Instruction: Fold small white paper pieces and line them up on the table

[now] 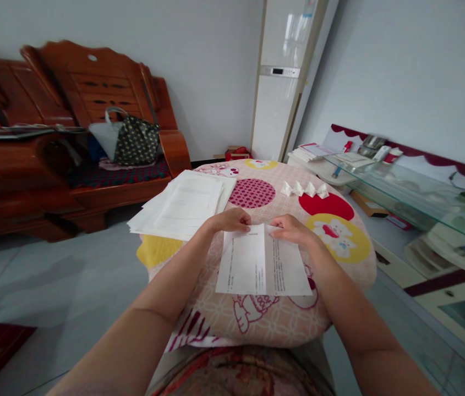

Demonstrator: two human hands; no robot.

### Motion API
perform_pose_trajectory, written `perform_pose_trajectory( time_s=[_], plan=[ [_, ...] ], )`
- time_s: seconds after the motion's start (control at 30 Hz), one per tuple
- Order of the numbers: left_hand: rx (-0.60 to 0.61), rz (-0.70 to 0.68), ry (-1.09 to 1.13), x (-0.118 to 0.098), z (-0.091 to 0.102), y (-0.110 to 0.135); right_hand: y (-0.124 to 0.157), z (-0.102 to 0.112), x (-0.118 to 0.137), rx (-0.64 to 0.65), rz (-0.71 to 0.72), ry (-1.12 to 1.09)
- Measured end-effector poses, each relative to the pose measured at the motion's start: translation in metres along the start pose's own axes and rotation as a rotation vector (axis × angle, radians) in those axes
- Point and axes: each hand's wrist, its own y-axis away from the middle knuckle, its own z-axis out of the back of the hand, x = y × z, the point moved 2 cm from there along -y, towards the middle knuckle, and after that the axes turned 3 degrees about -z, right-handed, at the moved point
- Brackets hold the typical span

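Observation:
A printed sheet of paper (pixel 244 267) lies on the cloth-covered round table in front of me, with a crease running down it right of its middle. My left hand (pixel 234 219) is closed at the sheet's far edge, left of the crease, its fingers curled. On the other side of the crease, my right hand (pixel 290 228) pinches the same far edge, thumb on top. The fingertips of both hands are partly hidden. Beyond my right hand stands a row of several small folded white paper pieces (pixel 310 190). To the left is a stack of white paper sheets (pixel 186 201).
The patterned tablecloth (pixel 211 324) covers the table. Right of it stands a glass-topped cabinet (pixel 414 187) with papers and small items. A wooden sofa (pixel 92 77) holding a dark patterned bag (pixel 137 140) is at the left. A tall white air conditioner (pixel 275 110) stands behind.

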Motion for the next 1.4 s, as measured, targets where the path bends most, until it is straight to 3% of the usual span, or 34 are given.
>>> perform_pose_trajectory(
  time_s=[0.27, 0.43, 0.6, 1.17, 1.4],
  plan=[
    [0.055, -0.059, 0.14, 0.008, -0.008, -0.001, -0.005, -0.025, -0.016, 0.016, 0.0, -0.309],
    [0.057, -0.082, 0.303, 0.007, -0.024, -0.004, -0.003, -0.027, -0.02, 0.019, -0.046, -0.341],
    [-0.071, -0.034, 0.338, 0.011, -0.033, -0.008, 0.001, -0.028, -0.015, 0.021, -0.039, -0.38],
    [-0.037, -0.007, 0.444, -0.003, -0.039, -0.005, -0.002, -0.036, -0.013, -0.032, 0.024, -0.401],
    [-0.105, 0.039, 0.492, -0.006, -0.042, -0.007, -0.002, -0.038, -0.013, -0.063, 0.001, -0.455]
  ],
)
